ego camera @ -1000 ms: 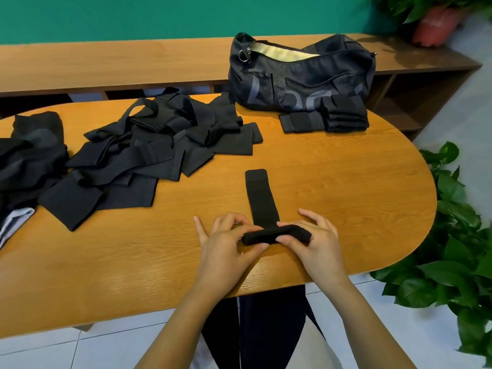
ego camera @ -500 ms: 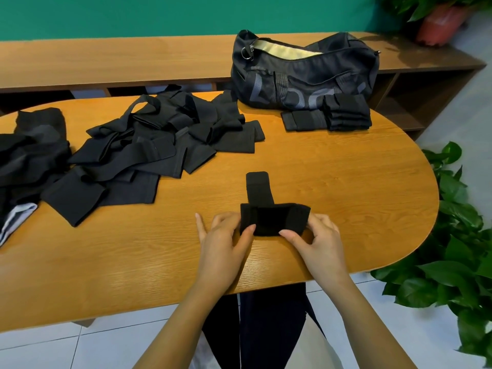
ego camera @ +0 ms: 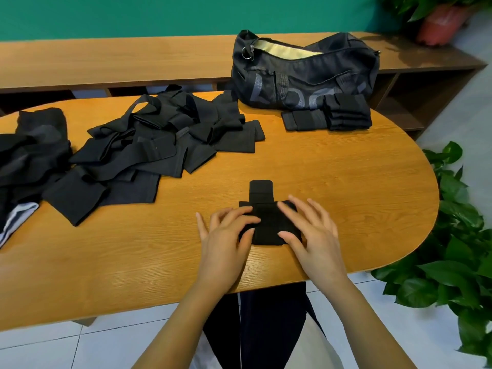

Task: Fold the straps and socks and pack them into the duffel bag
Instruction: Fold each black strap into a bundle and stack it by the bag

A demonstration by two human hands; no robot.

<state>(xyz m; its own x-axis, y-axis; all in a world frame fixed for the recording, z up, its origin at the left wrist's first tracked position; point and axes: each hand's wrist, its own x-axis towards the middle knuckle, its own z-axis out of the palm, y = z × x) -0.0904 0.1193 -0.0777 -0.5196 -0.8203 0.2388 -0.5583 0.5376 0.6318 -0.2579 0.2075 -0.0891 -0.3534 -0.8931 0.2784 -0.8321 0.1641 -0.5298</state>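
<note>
A black strap [ego camera: 267,227] lies near the table's front edge, folded into a thick square with a short tail pointing away from me. My left hand [ego camera: 226,241] pinches its left edge between curled fingers and thumb. My right hand [ego camera: 314,235] lies on its right side with straight fingers and presses it down, thumb on the near edge. A loose pile of black straps [ego camera: 149,145] covers the left middle of the table, and dark socks [ego camera: 32,150] are heaped at the far left. The dark duffel bag [ego camera: 306,75] stands at the back, its zip open, with folded pieces [ego camera: 346,113] stacked before it.
The oval wooden table [ego camera: 359,187] curves off to the right. Green plants [ego camera: 458,249] stand on the floor beside that edge. A long wooden bench [ego camera: 106,59] runs behind the table, with a potted plant [ego camera: 439,25] at its right end.
The strap, first long with only its near end rolled, has been folded away from me twice and is now a thick square. Both hands moved forward with it and now lie on top.
</note>
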